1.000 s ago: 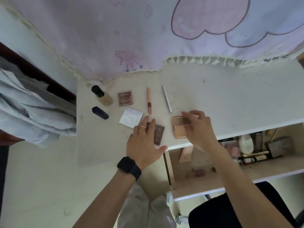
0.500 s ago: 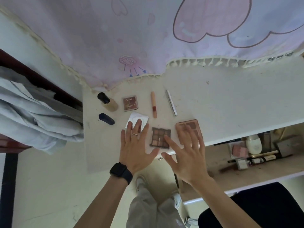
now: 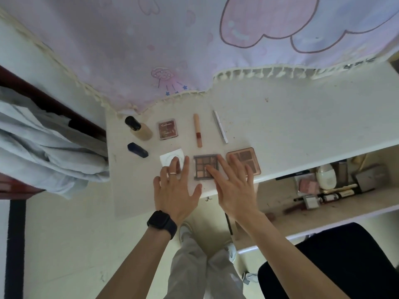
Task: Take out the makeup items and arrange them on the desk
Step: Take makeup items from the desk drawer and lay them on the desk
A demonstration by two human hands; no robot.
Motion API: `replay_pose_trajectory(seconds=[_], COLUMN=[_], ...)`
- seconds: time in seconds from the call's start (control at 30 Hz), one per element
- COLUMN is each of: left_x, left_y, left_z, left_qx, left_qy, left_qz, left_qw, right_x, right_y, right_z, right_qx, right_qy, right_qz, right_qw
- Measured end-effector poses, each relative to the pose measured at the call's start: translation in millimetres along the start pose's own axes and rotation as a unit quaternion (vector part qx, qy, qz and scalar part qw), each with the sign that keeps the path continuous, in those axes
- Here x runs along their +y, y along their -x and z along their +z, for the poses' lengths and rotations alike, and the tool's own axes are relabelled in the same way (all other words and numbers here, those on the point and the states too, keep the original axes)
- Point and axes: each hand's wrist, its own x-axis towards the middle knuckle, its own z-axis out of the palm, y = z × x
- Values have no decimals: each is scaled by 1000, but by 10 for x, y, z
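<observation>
At the far left a pale blue cloth (image 3: 43, 152) hangs beside the white desk (image 3: 302, 130). On the desk's left end a foundation bottle (image 3: 139, 129) with a black cap lies above a dark blue tube (image 3: 137, 149), with a small red-brown palette (image 3: 168, 129) just to the right. Below that sits a white square item (image 3: 171, 159), perhaps a compact, though the view is too soft to be sure. The left hand (image 3: 177, 188), wearing a black watch (image 3: 162, 221), lies flat with its fingers straight and spread, their tips on the white item. Next come a peach lip gloss (image 3: 197, 130) and a slim white pen (image 3: 220, 126), side by side but apart. The right hand (image 3: 234, 188) is also flat and splayed, gripping nothing: its forefinger rests on the nine-pan eyeshadow palette (image 3: 203, 165) and the other fingers overlap the rose palette (image 3: 246, 155) at the desk's front edge. Farther right, the open drawer (image 3: 272, 197) holds more cosmetics.
</observation>
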Motion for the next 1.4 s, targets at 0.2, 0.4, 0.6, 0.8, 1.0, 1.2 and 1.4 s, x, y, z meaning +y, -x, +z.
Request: replay_pose_trajectory(seconds=[0.2,0.4,0.6,0.8,1.0,1.2,1.4], left_x=[317,1140,1834,1982,1970,1886,1776], left_y=[351,655,290,-8,-6,96,242], left_z=[14,398,764,1049,1160,1045,707], left_qx=[133,-93,-295,-228,-263,-295,-319], left_qy=[117,156,195,197,215,260,334], left_qz=[130,253,18,-58,-103,-104,-87], left_qw=[976,950,935,952,935,914,883], right_x=[594,1294,1342,1439,1461,1475,1574], right_y=[687,1184,1044,911,906,873,1070], right_z=[-382,-326,-88,108,152,43,-379], right_qx=[95,-273,-381,-418,-402,-434,-371], right_qy=[-90,12,31,36,-5,-11,20], right_qz=[164,291,241,232,215,200,225], right_qw=[978,917,892,878,890,878,901])
